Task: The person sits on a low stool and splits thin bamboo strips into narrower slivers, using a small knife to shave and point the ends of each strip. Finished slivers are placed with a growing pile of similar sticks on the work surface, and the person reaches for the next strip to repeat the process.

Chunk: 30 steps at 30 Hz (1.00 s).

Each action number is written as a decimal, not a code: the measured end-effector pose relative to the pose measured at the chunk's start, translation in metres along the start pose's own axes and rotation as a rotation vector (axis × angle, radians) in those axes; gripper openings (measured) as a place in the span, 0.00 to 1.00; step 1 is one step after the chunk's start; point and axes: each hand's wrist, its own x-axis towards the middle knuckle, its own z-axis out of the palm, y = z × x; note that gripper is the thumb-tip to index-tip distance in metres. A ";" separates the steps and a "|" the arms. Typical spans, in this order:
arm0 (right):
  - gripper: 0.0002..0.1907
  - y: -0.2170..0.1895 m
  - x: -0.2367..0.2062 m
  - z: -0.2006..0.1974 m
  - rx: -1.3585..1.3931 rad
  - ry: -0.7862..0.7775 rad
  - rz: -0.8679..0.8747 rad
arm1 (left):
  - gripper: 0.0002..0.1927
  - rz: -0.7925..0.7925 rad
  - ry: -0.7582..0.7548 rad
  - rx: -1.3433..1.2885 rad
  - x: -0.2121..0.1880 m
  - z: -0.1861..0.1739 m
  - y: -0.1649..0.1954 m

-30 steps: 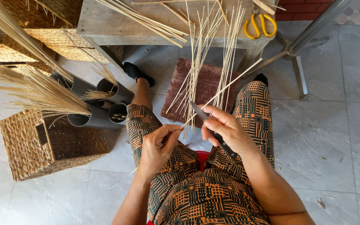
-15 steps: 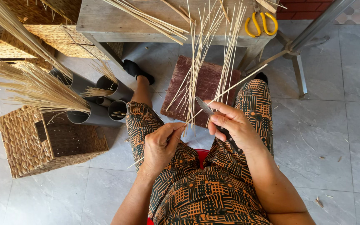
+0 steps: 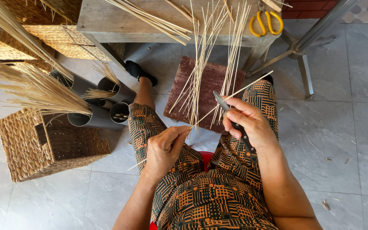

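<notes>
Over a floor of large pale grey tiles (image 3: 354, 127), scattered with small slivers and chips at the right, a seated person in orange-and-black patterned clothing works a thin bamboo strip (image 3: 235, 94). The left hand (image 3: 163, 148) pinches the strip's near end between thumb and fingers, just above the left knee. The right hand (image 3: 248, 123) is clenched around the dark handle of a knife (image 3: 221, 102), whose blade lies against the strip where it slants up to the right. More pale strips (image 3: 201, 72) stand in a loose fan between the knees, leaning against the edge of a weathered wooden workbench (image 3: 107, 21) along the top of the view. On the bench lie further strips and yellow-handled scissors (image 3: 265, 22). Beneath the strips, on the floor, sits a dark red woven mat (image 3: 211, 81). At the left, an open woven basket (image 3: 26, 149) rests on the tiles, touching grey plastic pipes (image 3: 90, 119) that hold bundles of dry straw-coloured fibre (image 3: 35, 89). More woven baskets (image 3: 43, 34) are stacked in the upper left corner. Metal legs of a stand (image 3: 307, 68) rise at the upper right, beside a patch of red brick wall.
</notes>
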 end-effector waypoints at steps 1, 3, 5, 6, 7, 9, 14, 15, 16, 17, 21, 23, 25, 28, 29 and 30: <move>0.23 0.000 0.000 -0.001 -0.003 0.002 -0.003 | 0.05 0.003 0.002 -0.003 0.001 0.000 0.000; 0.23 -0.001 0.000 -0.003 -0.009 0.009 -0.012 | 0.05 -0.003 0.000 -0.004 0.001 0.000 0.000; 0.22 -0.002 -0.001 -0.006 -0.010 0.023 -0.022 | 0.05 -0.022 -0.014 0.000 0.000 -0.002 0.000; 0.22 -0.002 -0.001 -0.008 0.000 0.040 -0.024 | 0.05 -0.020 -0.017 0.003 0.000 -0.003 0.000; 0.23 -0.004 -0.001 -0.011 0.010 0.056 -0.025 | 0.05 -0.018 -0.019 0.006 0.000 -0.004 0.000; 0.22 -0.005 -0.001 -0.016 0.024 0.071 -0.046 | 0.05 -0.014 -0.023 0.012 0.000 -0.005 -0.001; 0.21 -0.008 -0.002 -0.029 0.034 0.088 -0.113 | 0.05 0.002 -0.024 -0.007 0.000 -0.006 -0.001; 0.21 -0.008 -0.003 -0.031 0.034 0.096 -0.104 | 0.05 -0.011 -0.030 -0.003 0.000 -0.005 -0.001; 0.21 -0.008 -0.003 -0.034 0.035 0.103 -0.095 | 0.04 -0.023 -0.037 0.002 0.000 -0.006 -0.001; 0.21 -0.008 -0.004 -0.036 0.035 0.111 -0.085 | 0.04 -0.037 -0.044 0.006 0.000 -0.006 -0.001; 0.20 -0.013 -0.006 -0.047 0.067 0.142 -0.124 | 0.04 -0.036 -0.043 -0.005 -0.001 -0.012 -0.001; 0.19 -0.012 -0.008 -0.051 0.076 0.145 -0.118 | 0.04 -0.039 -0.061 0.001 -0.001 -0.011 -0.001; 0.19 -0.012 -0.008 -0.053 0.069 0.142 -0.124 | 0.04 -0.040 -0.065 -0.003 -0.001 -0.011 -0.001; 0.17 -0.012 -0.007 -0.055 0.060 0.125 -0.139 | 0.04 -0.013 -0.063 -0.009 0.000 -0.010 -0.002; 0.17 -0.012 -0.007 -0.056 0.057 0.121 -0.140 | 0.05 -0.003 -0.065 -0.013 0.000 -0.010 -0.002; 0.17 -0.011 -0.007 -0.057 0.066 0.131 -0.141 | 0.04 -0.001 -0.071 -0.010 0.000 -0.010 -0.003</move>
